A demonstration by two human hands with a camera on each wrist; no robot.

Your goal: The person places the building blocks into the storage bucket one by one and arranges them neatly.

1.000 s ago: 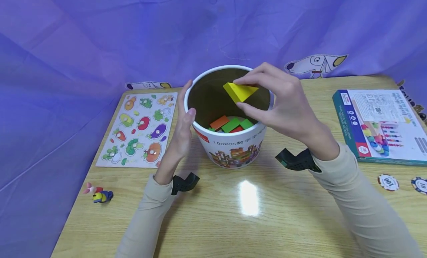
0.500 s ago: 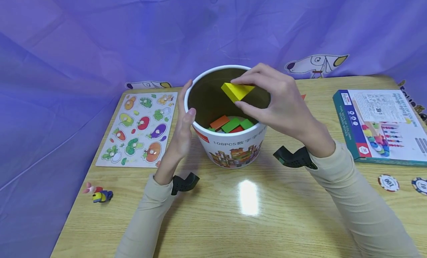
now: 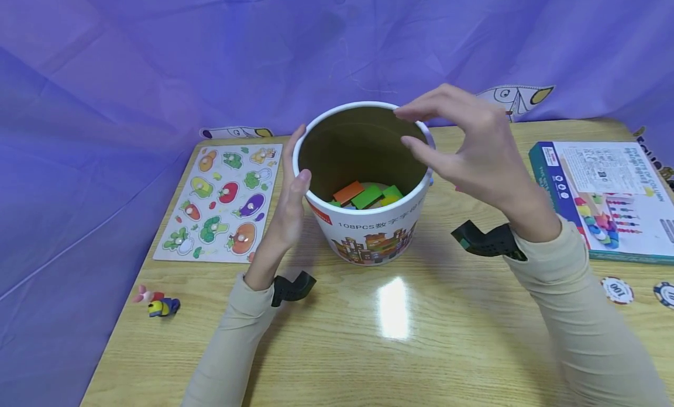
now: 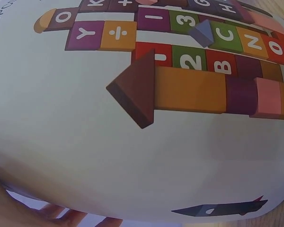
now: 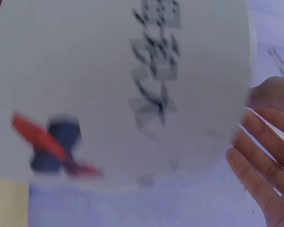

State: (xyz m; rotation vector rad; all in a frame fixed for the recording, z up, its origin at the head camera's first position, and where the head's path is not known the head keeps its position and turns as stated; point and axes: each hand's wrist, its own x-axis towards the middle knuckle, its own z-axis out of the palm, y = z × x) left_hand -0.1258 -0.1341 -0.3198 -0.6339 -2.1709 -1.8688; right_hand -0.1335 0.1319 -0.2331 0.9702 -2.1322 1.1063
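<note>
A white bucket (image 3: 363, 231) printed with "108PCS" and colorful block pictures stands upright on the table. Inside, at the bottom, lie an orange block (image 3: 348, 192), a green block (image 3: 367, 197) and a partly hidden yellow block (image 3: 390, 200). My left hand (image 3: 286, 214) rests against the bucket's left side, its fingers nearly straight along the outer wall and its thumb by the rim. My right hand (image 3: 476, 141) is over the bucket's right rim, thumb and fingers apart, holding nothing. The right wrist view shows its spread fingers (image 5: 255, 179) beside the blurred bucket wall.
A vegetable puzzle board (image 3: 218, 205) lies at left, with small toy figures (image 3: 163, 306) in front of it. At right are a boxed toy set (image 3: 613, 190) and poker chips (image 3: 617, 290). A purple curtain (image 3: 237, 56) hangs behind the table.
The right hand has let go of the yellow triangular block, which now lies inside the bucket. That hand has spread its fingers and moved right. The left hand stays on the bucket.
</note>
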